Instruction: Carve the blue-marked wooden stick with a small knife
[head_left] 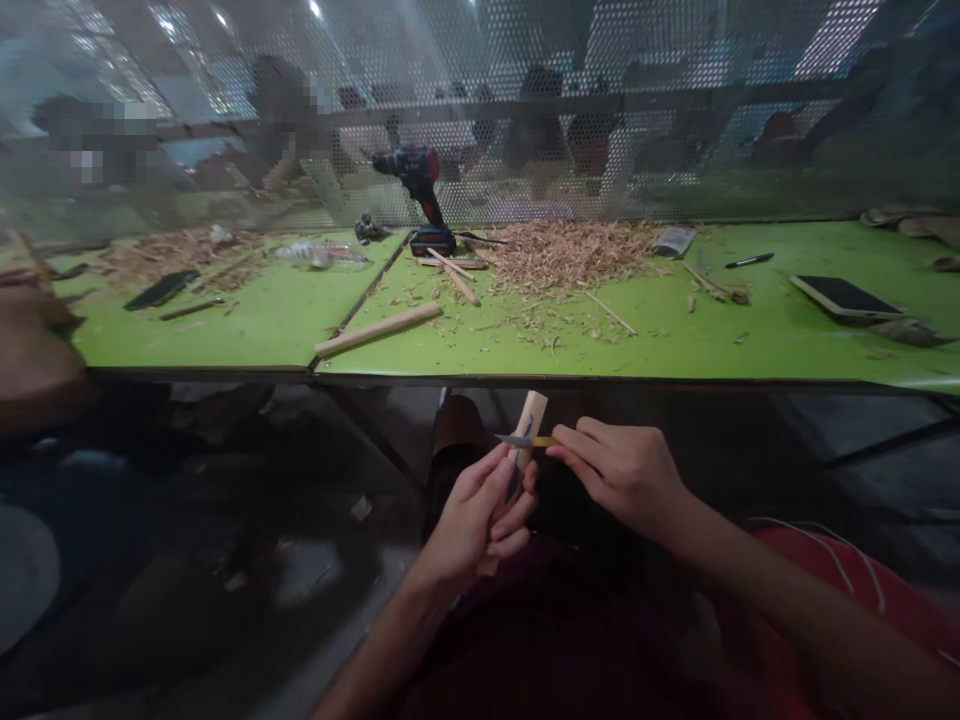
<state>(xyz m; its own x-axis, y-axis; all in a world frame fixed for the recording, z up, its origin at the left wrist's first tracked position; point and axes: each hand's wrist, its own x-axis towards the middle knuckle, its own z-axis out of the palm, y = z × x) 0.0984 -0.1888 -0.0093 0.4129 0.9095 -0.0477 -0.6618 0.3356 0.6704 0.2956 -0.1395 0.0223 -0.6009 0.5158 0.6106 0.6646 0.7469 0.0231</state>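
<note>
The person's forearms (pixel 787 605) came nearest, reaching in over dark clothing (pixel 540 625). The left hand (pixel 472 512) curled around a piece of wood (pixel 533 406), held in front of the counter (pixel 289 330); the right hand (pixel 628 466) pinched a knife (pixel 516 440), its blade across the wood. Blue marks (pixel 513 478) on the wood suggested shaping only partly done; how much remained could not be told. Farther off, beyond a rod (pixel 382 328), a heap of shavings (pixel 570 252) beside a drill (pixel 420 190) implied plenty of whittling already finished.
</note>
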